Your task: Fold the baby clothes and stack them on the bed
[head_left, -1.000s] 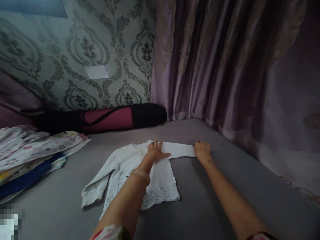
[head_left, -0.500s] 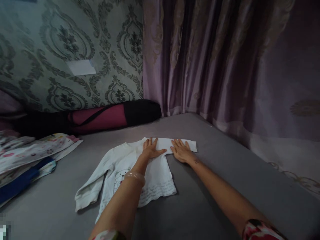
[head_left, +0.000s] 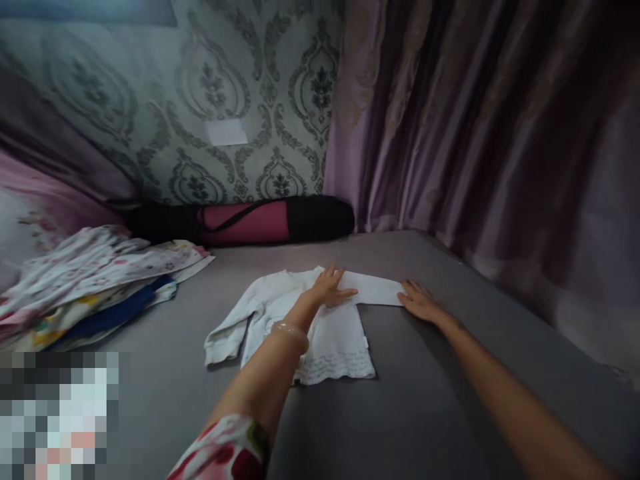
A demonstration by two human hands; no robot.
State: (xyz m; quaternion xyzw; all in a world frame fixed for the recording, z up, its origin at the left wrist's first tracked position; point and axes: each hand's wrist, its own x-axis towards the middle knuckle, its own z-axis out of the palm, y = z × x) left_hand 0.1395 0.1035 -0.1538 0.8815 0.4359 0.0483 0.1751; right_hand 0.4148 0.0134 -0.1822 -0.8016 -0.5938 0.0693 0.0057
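A small white long-sleeved shirt (head_left: 343, 340) lies spread on a grey bed sheet (head_left: 400, 413), with printed lines along its hem. My left hand (head_left: 330, 288) rests flat on its right shoulder area, fingers spread; a pale bangle circles that wrist. At the cuff of the right-hand sleeve lies my right hand (head_left: 419, 301), fingers stretched out and flat. The left-hand sleeve (head_left: 227, 340) angles down and away from the body of the shirt. My left forearm covers part of the shirt's front.
A pile of clothes (head_left: 115, 280) lies to the left. A long black and maroon bag (head_left: 245, 223) runs along the patterned wall (head_left: 280, 133). Purple curtains (head_left: 400, 133) hang on the right. The bottom left corner is pixelated.
My right hand has slid outward along the sleeve to its cuff. My left hand stays on the shoulder area. The view has turned left, showing more of the clothes pile.
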